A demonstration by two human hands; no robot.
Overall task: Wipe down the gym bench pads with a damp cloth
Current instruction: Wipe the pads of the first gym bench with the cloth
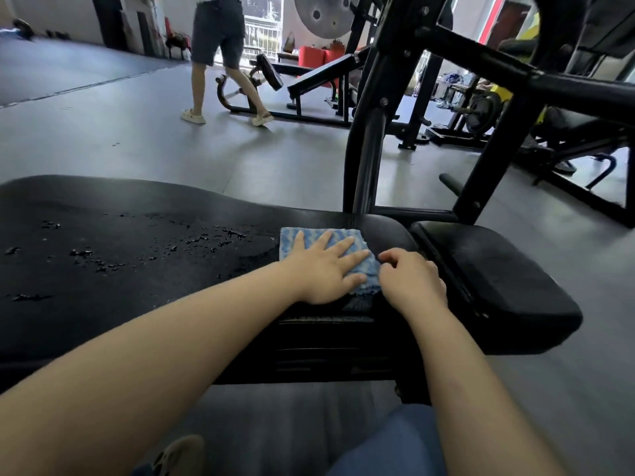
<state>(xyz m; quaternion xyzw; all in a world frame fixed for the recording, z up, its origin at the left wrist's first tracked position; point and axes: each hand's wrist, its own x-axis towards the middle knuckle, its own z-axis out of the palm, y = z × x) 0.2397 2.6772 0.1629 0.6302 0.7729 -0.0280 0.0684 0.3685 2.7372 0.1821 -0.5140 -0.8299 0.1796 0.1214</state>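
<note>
Cloth (343, 242) — a blue striped rag — lies folded flat at the right end of the long bench pad (120, 269), beside the gap to the seat pad (491, 286). Left hand (326, 269) presses it down with fingers spread, likely for even wiping pressure; right hand (412, 280) curls at its edge — perhaps pinching, I cannot tell. Water droplets (213, 237) bead leftward, unwiped.

This is a gym. A long black padded bench (137, 269) with a separate seat pad (494, 286) fills the foreground, bolted to a black steel frame (371, 132). Beyond it, on grey rubber flooring (103, 132), stand an incline bench (319, 77), a loaded barbell plate (482, 113) and a large weight disc (326, 15).
</note>
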